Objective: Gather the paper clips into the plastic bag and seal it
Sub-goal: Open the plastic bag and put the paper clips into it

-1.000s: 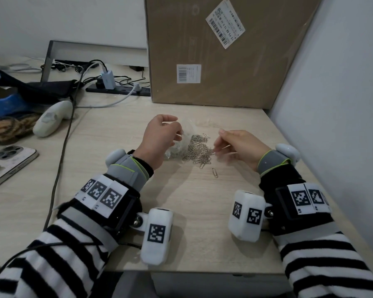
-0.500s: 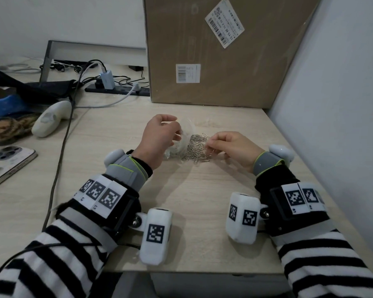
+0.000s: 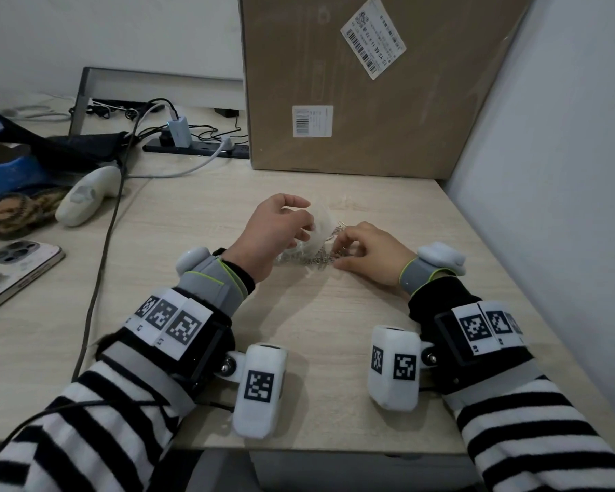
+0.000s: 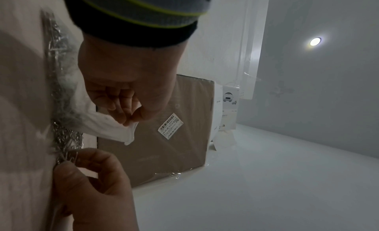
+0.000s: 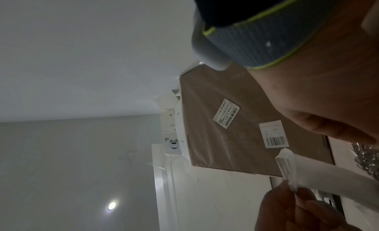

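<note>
The clear plastic bag [image 3: 318, 227] lay crumpled in front of the cardboard box [image 3: 363, 83], its lip pinched up by the left hand [image 3: 274, 236]. Silver paper clips [image 3: 322, 257] heaped at its mouth — the right hand [image 3: 366, 253] pinched some. Bare surface [image 3: 316, 314] stretched nearer the person.

Paper clips [image 3: 322, 258] on desk [image 3: 316, 321], between hands; plastic bag [image 3: 318, 225] left; box [image 3: 366, 83] behind.
</note>
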`<state>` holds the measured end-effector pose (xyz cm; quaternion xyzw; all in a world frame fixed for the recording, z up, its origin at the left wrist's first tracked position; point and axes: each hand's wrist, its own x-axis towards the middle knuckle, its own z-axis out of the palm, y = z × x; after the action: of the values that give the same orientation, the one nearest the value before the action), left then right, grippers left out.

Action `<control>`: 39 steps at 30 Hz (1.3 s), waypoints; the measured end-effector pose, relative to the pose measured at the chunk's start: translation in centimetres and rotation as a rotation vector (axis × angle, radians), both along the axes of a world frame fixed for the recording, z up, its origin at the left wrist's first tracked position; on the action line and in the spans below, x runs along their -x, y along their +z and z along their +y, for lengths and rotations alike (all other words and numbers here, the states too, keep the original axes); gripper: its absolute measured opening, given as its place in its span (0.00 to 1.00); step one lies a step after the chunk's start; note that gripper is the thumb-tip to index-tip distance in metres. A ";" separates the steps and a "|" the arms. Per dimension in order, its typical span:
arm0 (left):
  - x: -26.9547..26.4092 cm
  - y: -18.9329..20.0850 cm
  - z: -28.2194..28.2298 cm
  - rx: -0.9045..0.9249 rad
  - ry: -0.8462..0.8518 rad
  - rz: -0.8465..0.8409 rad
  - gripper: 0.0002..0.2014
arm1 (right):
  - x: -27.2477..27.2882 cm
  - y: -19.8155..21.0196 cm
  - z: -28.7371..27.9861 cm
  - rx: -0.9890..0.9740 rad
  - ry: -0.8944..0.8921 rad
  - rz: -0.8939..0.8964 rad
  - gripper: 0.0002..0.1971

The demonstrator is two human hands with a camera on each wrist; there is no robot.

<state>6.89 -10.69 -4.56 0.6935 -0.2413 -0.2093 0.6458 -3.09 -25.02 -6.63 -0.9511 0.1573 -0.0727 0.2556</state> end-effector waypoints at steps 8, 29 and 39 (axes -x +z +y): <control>0.1 0.0 0.0 -0.018 -0.023 -0.008 0.12 | -0.2 0.0 -0.1 0.075 -0.009 -0.055 0.06; 0.8 -0.5 -0.3 -0.066 -0.268 -0.007 0.10 | 0.7 2.6 1.1 -0.811 -0.133 -0.369 0.06; 1.0 -0.5 -0.1 -0.071 -0.322 0.008 0.11 | 0.6 2.0 1.1 -0.669 -0.234 -0.309 0.03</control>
<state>5.93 -10.78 -5.06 0.6675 -0.3389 -0.3213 0.5799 -3.68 -23.95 -4.64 -0.7687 0.2396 -0.1884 0.5623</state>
